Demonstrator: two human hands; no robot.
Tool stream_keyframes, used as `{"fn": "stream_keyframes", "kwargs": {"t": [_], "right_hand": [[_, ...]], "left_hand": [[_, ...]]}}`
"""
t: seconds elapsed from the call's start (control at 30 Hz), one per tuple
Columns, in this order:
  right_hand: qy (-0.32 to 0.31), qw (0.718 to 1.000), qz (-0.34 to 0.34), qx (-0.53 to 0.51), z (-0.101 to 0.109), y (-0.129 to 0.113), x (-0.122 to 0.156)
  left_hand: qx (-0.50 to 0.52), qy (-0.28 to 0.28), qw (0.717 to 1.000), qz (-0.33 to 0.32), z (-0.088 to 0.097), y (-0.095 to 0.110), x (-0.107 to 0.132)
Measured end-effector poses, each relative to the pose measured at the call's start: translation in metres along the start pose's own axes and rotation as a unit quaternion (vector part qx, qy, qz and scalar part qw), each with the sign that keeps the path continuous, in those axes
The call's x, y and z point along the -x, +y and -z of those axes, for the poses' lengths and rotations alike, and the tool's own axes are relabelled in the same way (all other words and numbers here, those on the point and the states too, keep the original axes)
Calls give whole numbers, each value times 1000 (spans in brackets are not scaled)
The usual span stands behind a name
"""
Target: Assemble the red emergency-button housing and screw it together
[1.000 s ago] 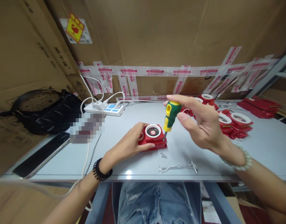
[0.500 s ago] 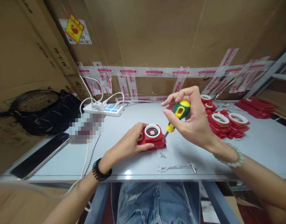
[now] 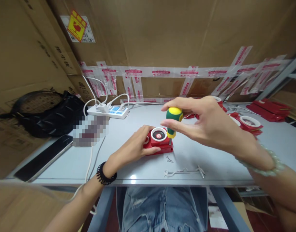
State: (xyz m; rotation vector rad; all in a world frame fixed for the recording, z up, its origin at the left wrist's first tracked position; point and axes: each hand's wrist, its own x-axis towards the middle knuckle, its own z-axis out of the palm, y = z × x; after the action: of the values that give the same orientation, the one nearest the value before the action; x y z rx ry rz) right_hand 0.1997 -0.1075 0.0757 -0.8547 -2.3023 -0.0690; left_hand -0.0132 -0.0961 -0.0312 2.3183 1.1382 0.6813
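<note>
My left hand (image 3: 135, 143) is closed around the left side of a red plastic casing (image 3: 164, 150) with a white ring on top, pressing it against the table. In my right hand (image 3: 198, 120) is a green and yellow screwdriver (image 3: 174, 120), gripped by thumb and fingers. It stands nearly upright, its tip at the casing's right front corner; the screw head there is too small to make out. A few loose screws (image 3: 169, 159) lie just in front of the casing. Nearer the table edge is a thin metal rod (image 3: 186, 171) with white string around it.
More red casings (image 3: 251, 124) with white rings sit behind my right hand, and red parts (image 3: 269, 109) lie at the far right. A white power strip (image 3: 114, 111), a phone (image 3: 43, 158) and a black bag (image 3: 51, 116) are on the left. Cardboard (image 3: 162, 38) walls the back.
The screwdriver has gone from tilted to nearly upright, with my right hand turned and shifted slightly left over it. My left hand still holds the casing in place.
</note>
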Motion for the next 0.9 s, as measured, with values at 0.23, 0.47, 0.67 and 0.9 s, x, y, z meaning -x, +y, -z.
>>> {"fn": "stream_keyframes", "kwargs": {"t": [0.23, 0.47, 0.67, 0.9], "right_hand": [[93, 985, -43, 142, -19, 6, -12], [-15, 996, 25, -79, 9, 8, -7], [95, 979, -40, 174, -1, 13, -16], [-18, 985, 10, 170, 2, -8, 1]], "left_hand": [[17, -3, 1000, 22, 0, 2, 0], [27, 2, 1000, 14, 1, 3, 1], [28, -1, 999, 19, 0, 1, 1], [0, 2, 1000, 10, 0, 2, 1]]}}
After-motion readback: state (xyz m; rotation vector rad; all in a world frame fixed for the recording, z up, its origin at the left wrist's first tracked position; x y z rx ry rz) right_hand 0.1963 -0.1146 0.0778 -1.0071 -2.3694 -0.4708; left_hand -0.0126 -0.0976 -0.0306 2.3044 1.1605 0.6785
